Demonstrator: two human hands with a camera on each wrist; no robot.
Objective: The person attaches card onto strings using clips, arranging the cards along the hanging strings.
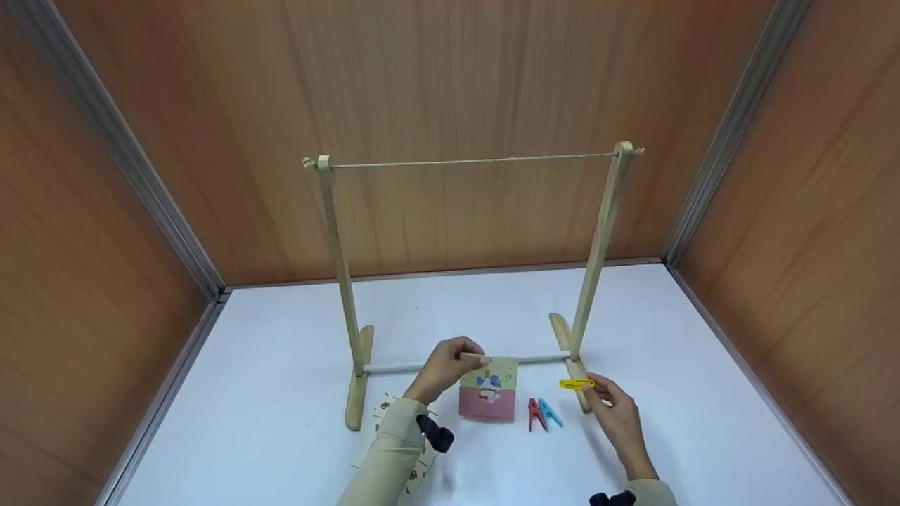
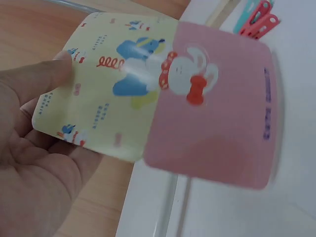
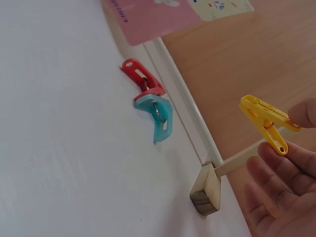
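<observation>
The white counter stands between brown wood-pattern walls. On it stands a light wooden drying frame with two upright posts, flat feet, a thin string tied across the top and a white rod low between the posts. The left hand holds up a small picture card, yellow above and pink below, with cartoon animals; its thumb and fingers pinch the yellow end, just in front of the white rod. The right hand pinches a yellow plastic clothes peg between thumb and fingertips, near the right foot of the frame. A red plastic peg and a blue plastic peg lie touching each other on the counter, between the card and the right hand
</observation>
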